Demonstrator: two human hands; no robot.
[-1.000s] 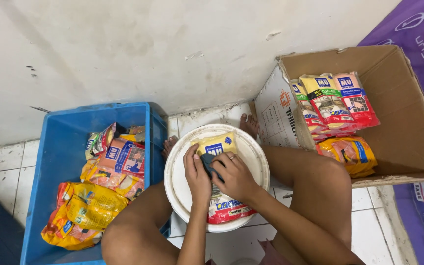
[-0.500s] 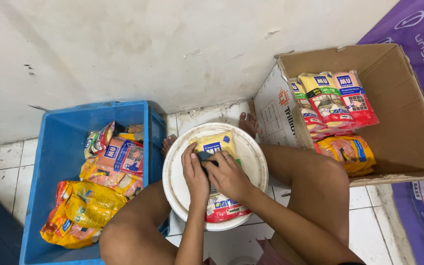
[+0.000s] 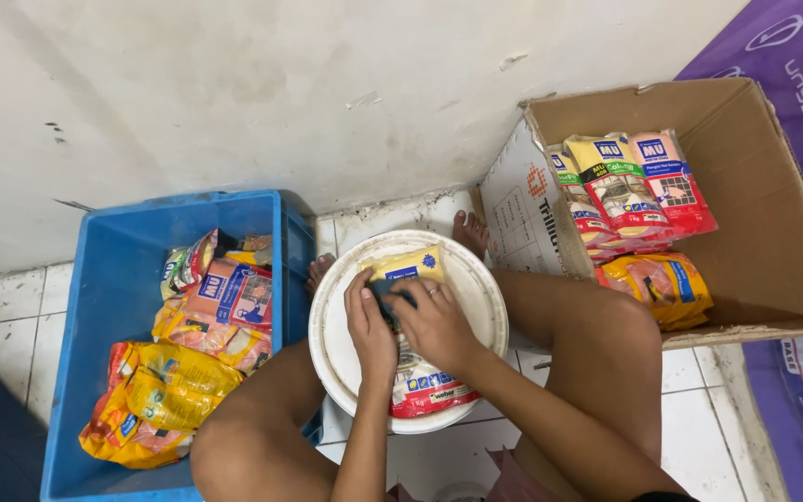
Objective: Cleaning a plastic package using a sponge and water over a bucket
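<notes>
Pinched between the fingers of the right hand (image 3: 439,325) is a small dark cloth or pad (image 3: 388,299), which is pressed against the upper part of a yellow-and-red pouch (image 3: 415,358). The pouch is steadied by the left hand (image 3: 370,327), whose fingers are curled over its left side; the exact grip beneath that palm cannot be told. The pouch is laid flat on the lid of a white bucket (image 3: 346,372), which is held between the person's knees, with the pouch's red lower end reaching the lid's near rim.

To the left, a blue plastic crate (image 3: 104,279) is shown, holding a loose heap of yellow and orange pouches (image 3: 192,344). To the right, an open cardboard box (image 3: 773,223) is shown, tipped towards the person, with further pouches (image 3: 629,200) stacked in it, apparently in a neater row. The bucket is set close to a white wall (image 3: 234,93) on a tiled floor (image 3: 2,325).

A slip is judged possible: the pouch's lower end overhangs or nearly overhangs the lid, so a hard stroke towards the body could push it off into the lap. Little room is left between crate, box and wall; the crate's right edge is touched or nearly touched by the left knee, and open space is found only above the lid.
</notes>
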